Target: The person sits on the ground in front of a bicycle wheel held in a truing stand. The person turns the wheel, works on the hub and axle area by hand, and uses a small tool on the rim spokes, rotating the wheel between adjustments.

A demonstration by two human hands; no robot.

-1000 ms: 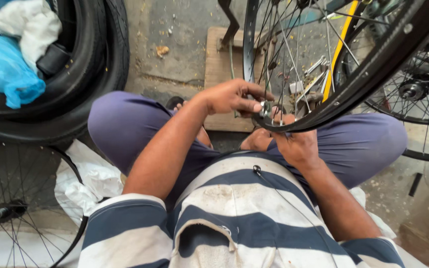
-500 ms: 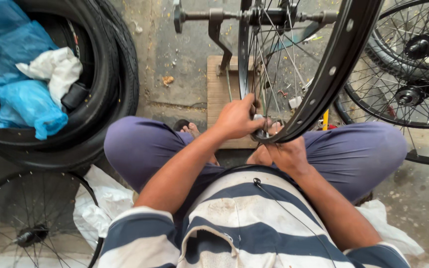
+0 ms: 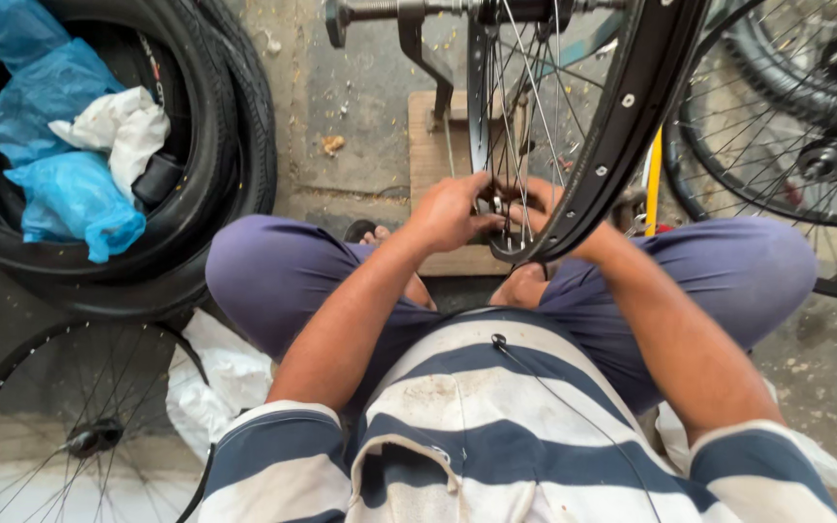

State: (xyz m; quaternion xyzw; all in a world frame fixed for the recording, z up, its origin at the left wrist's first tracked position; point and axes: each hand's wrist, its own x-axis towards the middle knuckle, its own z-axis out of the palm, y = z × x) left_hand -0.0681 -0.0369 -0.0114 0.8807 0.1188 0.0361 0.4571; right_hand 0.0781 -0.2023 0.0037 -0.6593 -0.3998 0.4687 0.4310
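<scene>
Rim (image 3: 622,145) stands upright at upper centre. Left hand (image 3: 452,213) pinches a spoke nipple at its bottom; right hand (image 3: 544,208) steadies it, fingers hidden. Small turns seem best.

The person sits with both knees spread wide, and both bare forearms reach forward from the striped short sleeves. The left hand (image 3: 452,211) is palm down, its wrist almost straight, and its fingers (image 3: 484,225) curl to the right in a pinch. The right hand (image 3: 546,205) comes in from the other side, mostly hidden, with only the knuckles and some bent fingers showing. The two hands meet close together, almost touching, in front of the body between the knees
</scene>
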